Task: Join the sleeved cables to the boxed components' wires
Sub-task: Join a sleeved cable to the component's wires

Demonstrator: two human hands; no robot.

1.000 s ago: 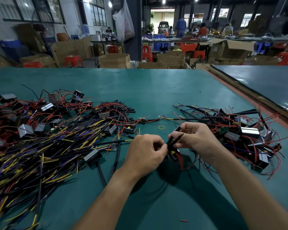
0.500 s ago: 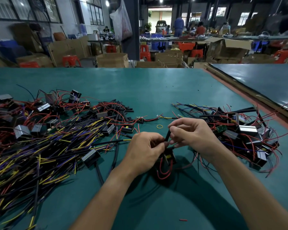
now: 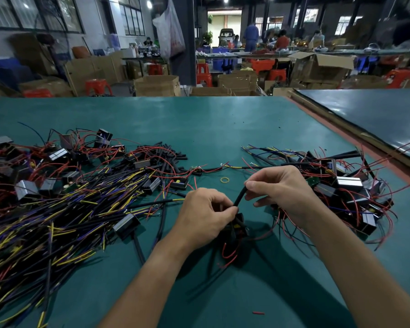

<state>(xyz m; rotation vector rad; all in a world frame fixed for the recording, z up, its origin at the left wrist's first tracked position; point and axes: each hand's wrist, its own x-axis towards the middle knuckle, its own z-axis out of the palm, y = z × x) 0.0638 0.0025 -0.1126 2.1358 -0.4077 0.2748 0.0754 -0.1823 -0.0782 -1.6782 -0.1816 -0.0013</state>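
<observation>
Head: left hand (image 3: 204, 216), right hand (image 3: 287, 190) grip sleeved cable (image 3: 239, 197) between wire piles (image 3: 57, 209) (image 3: 346, 192).

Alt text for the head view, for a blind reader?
The right hand pinches the upper end of a sleeved cable while the left hand holds its lower end by a boxed component. Wire piles flank them on a green table.
</observation>
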